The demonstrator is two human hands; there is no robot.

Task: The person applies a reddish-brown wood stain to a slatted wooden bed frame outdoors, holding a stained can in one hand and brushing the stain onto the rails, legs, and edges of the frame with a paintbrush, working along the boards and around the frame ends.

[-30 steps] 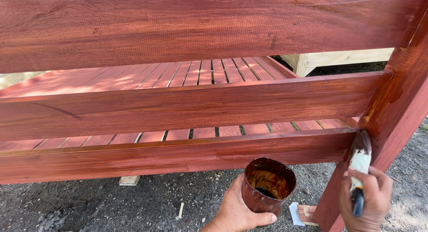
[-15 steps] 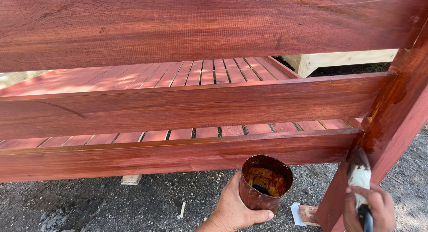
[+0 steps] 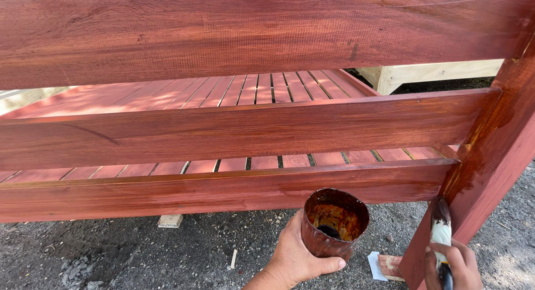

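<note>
My left hand [image 3: 295, 262] grips a rusty, stain-coated tin can [image 3: 333, 223] with dark liquid at its bottom, held just below the lowest rail [image 3: 223, 189]. My right hand [image 3: 452, 267] holds a paintbrush [image 3: 441, 228] by its handle at the bottom right; the bristles point up and touch the slanted red-brown post [image 3: 490, 162]. The post and three horizontal boards, the top board [image 3: 251, 33] and middle rail [image 3: 239, 131] among them, form a stained red wooden frame. The post looks wet and glossy near the brush.
Behind the rails lies a slatted red platform [image 3: 267, 92]. An unpainted pale wooden piece [image 3: 429, 72] shows at the back right. Dark gravel ground [image 3: 111, 256] lies below, with a small wood block [image 3: 170, 220] and a scrap of white paper [image 3: 374, 266] near the post's foot.
My right hand has moved the brush down the post toward its foot. The can has stayed almost where it was, shifting slightly.
</note>
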